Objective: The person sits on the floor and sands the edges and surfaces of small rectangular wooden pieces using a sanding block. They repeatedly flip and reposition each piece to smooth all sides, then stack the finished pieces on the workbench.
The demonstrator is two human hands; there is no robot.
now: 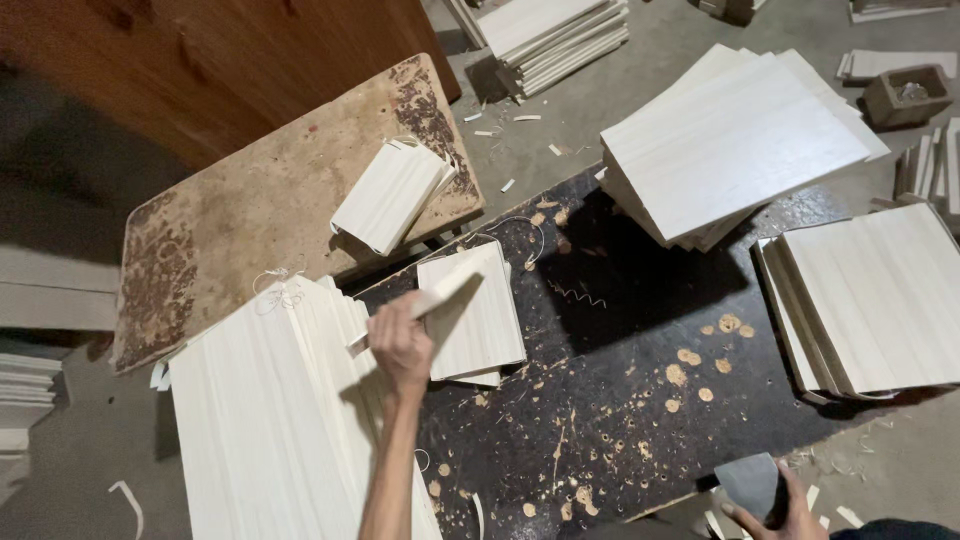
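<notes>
The left hand (400, 345) has its grip clamped on a thin pale wooden slat (432, 297) above the dark worktop's (620, 400) left edge, while the right hand (775, 505) clasps a grey block (750, 483) at the near edge.

Looked like a woodworking workshop. Showed stacks of thin pale wooden boards (735, 140) at upper right, more of them (880, 300) at the right edge and a larger pile (270, 420) at lower left. Centred on a dark, glue-spotted work board (620, 400) strewn with curled wood shavings (572, 293) and specks of sawdust. Held a worn, stained plywood sheet (240, 230) at upper left, bearing a bundle of slats (388, 195). Had a dusty concrete floor (560, 120) littered with offcuts at top centre.
</notes>
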